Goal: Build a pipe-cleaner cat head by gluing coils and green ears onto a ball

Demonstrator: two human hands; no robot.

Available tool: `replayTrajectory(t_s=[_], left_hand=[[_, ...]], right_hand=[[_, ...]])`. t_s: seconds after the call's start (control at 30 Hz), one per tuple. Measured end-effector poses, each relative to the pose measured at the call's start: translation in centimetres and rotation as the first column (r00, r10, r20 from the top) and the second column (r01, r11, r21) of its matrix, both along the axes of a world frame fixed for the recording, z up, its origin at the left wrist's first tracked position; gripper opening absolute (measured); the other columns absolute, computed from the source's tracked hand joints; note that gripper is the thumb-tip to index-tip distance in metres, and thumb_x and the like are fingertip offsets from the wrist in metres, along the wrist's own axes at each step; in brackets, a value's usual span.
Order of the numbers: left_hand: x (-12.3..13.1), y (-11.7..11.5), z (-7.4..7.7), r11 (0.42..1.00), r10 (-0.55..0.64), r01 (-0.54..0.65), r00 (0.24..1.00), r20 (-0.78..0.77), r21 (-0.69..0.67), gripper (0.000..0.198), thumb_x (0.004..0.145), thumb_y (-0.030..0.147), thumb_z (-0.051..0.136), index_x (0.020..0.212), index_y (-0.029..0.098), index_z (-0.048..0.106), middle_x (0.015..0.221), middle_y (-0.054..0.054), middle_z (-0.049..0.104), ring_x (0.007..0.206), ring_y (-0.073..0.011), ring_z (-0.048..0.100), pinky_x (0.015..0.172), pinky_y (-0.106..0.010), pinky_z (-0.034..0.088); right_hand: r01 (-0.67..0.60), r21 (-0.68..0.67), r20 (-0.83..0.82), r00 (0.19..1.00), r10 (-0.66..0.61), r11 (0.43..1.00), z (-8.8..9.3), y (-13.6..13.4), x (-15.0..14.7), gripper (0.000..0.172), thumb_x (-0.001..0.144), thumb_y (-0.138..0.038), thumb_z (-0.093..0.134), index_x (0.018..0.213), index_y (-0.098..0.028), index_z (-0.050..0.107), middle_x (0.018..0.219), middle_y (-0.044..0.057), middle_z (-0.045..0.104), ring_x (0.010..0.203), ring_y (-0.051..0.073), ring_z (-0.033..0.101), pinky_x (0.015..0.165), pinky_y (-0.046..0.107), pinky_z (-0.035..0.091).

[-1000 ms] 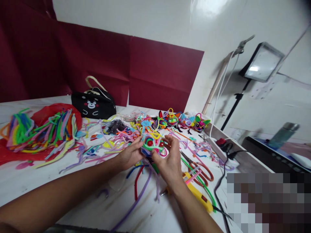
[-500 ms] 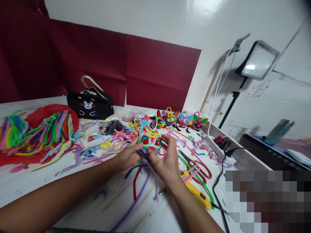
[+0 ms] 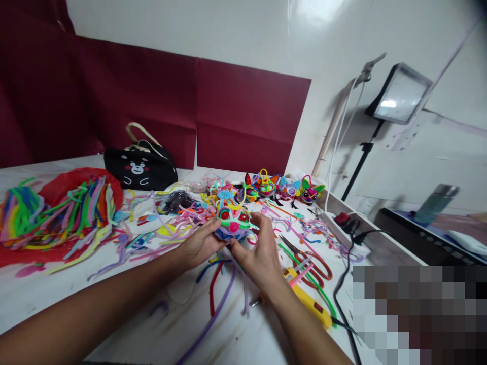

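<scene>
Both my hands hold a small multicoloured pipe-cleaner figure (image 3: 233,221) with two red eyes, just above the white table (image 3: 114,299). My left hand (image 3: 201,245) grips its left side, fingers curled round it. On the other side my right hand (image 3: 258,252) pinches it with thumb and fingers. Loose pipe cleaners in purple, red and blue (image 3: 218,286) lie under my hands.
A heap of coloured pipe cleaners (image 3: 57,210) lies on red plastic at the left. A black bear-face bag (image 3: 140,167) stands at the back. Finished figures (image 3: 283,188) line the far edge. Scissors (image 3: 310,258), a yellow glue gun (image 3: 308,301) and black cables (image 3: 346,274) lie right of my hands.
The figure has been tipped in my hands, so its eyes now face more upward. Both hands sit slightly lower and closer together. The view has shifted a little left.
</scene>
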State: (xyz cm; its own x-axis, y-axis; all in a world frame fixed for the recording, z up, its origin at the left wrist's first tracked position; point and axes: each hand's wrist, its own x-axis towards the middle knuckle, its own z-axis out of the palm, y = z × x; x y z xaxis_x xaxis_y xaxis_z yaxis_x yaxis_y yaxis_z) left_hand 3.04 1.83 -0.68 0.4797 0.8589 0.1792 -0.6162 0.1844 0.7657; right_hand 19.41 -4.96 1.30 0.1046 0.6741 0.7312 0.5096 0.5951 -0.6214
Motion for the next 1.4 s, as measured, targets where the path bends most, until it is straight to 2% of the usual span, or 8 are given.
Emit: replayTrajectory(t_s=[0.2,0.47,0.7,0.97,1.17,1.33,1.4], left_hand=[[-0.1,0.1,-0.1,0.998,-0.019,0.021,0.999,-0.032,0.052,0.073,0.075,0.025,0.087,0.141,0.023,0.054,0.125,-0.011,0.074,0.125,-0.0337,0.064,0.113,-0.053,0.043],[-0.5,-0.2,0.6,0.994,-0.041,0.052,0.993,-0.115,0.098,0.082,0.064,0.017,0.093,0.137,0.022,0.056,0.127,-0.013,0.073,0.127,-0.0357,0.063,0.114,-0.050,0.043],[-0.8,-0.2,0.8,0.993,-0.003,0.020,0.990,-0.140,0.116,0.078,0.062,0.015,0.093,0.132,0.021,0.058,0.132,-0.014,0.070,0.129,-0.0374,0.061,0.115,-0.052,0.042],[-1.5,0.8,0.7,0.992,0.075,-0.060,0.988,-0.132,0.114,0.080,0.064,0.016,0.092,0.136,0.024,0.057,0.117,-0.008,0.077,0.124,-0.0331,0.066,0.114,-0.049,0.045],[-1.6,1.5,0.7,0.991,0.101,-0.092,0.991,-0.088,0.098,0.076,0.068,0.019,0.090,0.136,0.025,0.057,0.119,-0.007,0.077,0.123,-0.0307,0.066,0.114,-0.048,0.045],[-1.2,1.4,1.2,0.994,0.079,-0.075,0.996,-0.034,0.085,0.068,0.072,0.020,0.087,0.134,0.022,0.059,0.120,-0.009,0.076,0.126,-0.0320,0.064,0.117,-0.053,0.041],[-1.1,1.2,1.3,0.995,0.070,-0.069,0.998,-0.009,0.077,0.064,0.074,0.019,0.084,0.133,0.021,0.059,0.125,-0.009,0.075,0.126,-0.0318,0.064,0.118,-0.054,0.039]], right_hand=[[-0.027,-0.020,-0.013,1.000,0.027,0.999,-0.5,0.4,0.0,0.058,0.077,-0.021,0.068,0.129,-0.022,0.042,0.124,0.012,0.056,0.117,0.028,0.059,0.098,0.048,0.055],[-0.077,-0.022,-0.028,0.997,0.076,0.997,-0.6,0.3,0.0,0.060,0.077,-0.019,0.067,0.131,-0.023,0.040,0.126,0.012,0.055,0.119,0.027,0.058,0.099,0.049,0.055],[-0.104,-0.042,-0.038,0.994,0.102,0.994,-0.6,0.4,-0.1,0.061,0.077,-0.018,0.067,0.132,-0.023,0.040,0.127,0.012,0.054,0.120,0.026,0.057,0.100,0.047,0.054],[-0.042,-0.061,-0.005,0.999,0.042,0.997,-0.9,0.7,0.2,0.059,0.077,-0.022,0.067,0.131,-0.019,0.042,0.127,0.014,0.056,0.119,0.028,0.057,0.096,0.048,0.055],[-0.009,-0.026,0.067,0.998,0.010,1.000,-1.0,0.8,0.3,0.044,0.079,-0.024,0.065,0.121,-0.018,0.051,0.114,0.013,0.063,0.107,0.028,0.063,0.090,0.045,0.056],[0.083,0.051,0.224,0.970,-0.092,0.995,-1.0,0.6,0.3,0.015,0.083,-0.019,0.062,0.099,-0.019,0.061,0.097,0.009,0.066,0.094,0.027,0.062,0.084,0.042,0.053],[0.099,0.055,0.269,0.957,-0.110,0.994,-1.0,0.4,0.2,0.009,0.085,-0.019,0.063,0.094,-0.019,0.063,0.093,0.008,0.066,0.091,0.026,0.061,0.083,0.041,0.053]])
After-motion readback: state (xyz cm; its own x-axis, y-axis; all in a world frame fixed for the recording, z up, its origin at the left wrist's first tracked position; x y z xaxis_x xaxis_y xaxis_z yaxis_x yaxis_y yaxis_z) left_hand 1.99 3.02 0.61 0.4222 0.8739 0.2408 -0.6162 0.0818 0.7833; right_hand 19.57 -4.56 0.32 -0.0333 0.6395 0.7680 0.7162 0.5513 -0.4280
